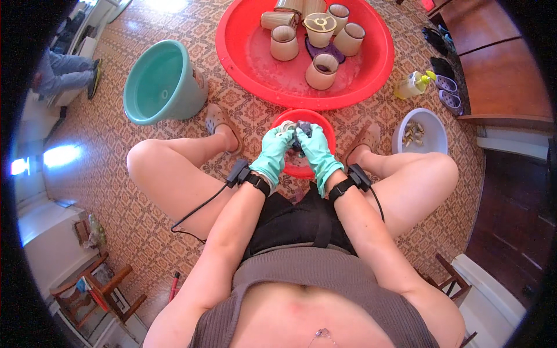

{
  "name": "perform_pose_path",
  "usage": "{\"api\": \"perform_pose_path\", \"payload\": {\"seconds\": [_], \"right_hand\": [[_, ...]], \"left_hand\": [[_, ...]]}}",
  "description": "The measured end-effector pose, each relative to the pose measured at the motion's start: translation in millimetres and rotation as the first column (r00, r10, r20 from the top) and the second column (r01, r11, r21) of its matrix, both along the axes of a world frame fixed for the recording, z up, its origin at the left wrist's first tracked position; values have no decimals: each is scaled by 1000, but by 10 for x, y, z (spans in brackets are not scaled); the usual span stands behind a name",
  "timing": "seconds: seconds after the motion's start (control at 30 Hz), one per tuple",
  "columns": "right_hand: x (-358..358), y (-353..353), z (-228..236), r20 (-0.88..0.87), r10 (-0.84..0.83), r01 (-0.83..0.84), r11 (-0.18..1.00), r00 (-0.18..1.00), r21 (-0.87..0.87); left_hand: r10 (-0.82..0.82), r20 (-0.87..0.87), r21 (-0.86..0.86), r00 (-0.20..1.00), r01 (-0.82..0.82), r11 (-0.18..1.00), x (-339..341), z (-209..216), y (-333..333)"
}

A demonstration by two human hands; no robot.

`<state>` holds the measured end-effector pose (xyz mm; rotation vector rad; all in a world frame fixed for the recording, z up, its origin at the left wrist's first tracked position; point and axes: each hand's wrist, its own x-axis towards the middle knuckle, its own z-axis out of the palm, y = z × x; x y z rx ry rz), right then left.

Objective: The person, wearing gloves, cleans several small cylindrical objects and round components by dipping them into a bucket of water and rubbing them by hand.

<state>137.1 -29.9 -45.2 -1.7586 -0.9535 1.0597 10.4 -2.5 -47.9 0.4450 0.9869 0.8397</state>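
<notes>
Both my hands wear mint-green rubber gloves and meet over a small red bowl (331, 133) between my feet. Closed round a small pale, rounded piece (286, 127) with a ring-like end is my left hand (274, 149); its exact kind cannot be made out. My right hand (316, 148) presses a dark grey-purple cloth (301, 132) against it. Beyond stands a wide red basin (249, 69) with several cream lampshades, one of them (319, 30) showing its metal ring frame. A purple cloth (328, 50) lies among them in shallow, sudsy water.
A teal bucket (194, 87) stands at the left. To the right are a soap bottle (412, 85) with a yellow pump and a white bowl (398, 130) of small brass-coloured pieces. Purple clogs (449, 101) lie by the brown cabinet (493, 75). A wooden chair (107, 287) is at lower left.
</notes>
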Motion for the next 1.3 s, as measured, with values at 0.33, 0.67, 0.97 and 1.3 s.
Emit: {"api": "perform_pose_path", "payload": {"seconds": [0.33,0.67,0.97,1.3], "right_hand": [[182,95,223,-416,12,-13,1000,909,-1],[64,60,97,114,105,-102,994,988,-29],[207,62,152,-258,175,-195,979,950,-56],[-17,39,368,-175,207,-196,977,963,79]], "left_hand": [[-174,-87,23,981,176,984,-93,-138,48],[-284,-15,80,959,284,955,-110,75,-26],[-286,181,51,941,282,958,-128,167,56],[-30,73,-189,997,43,981,5,123,-19]]}}
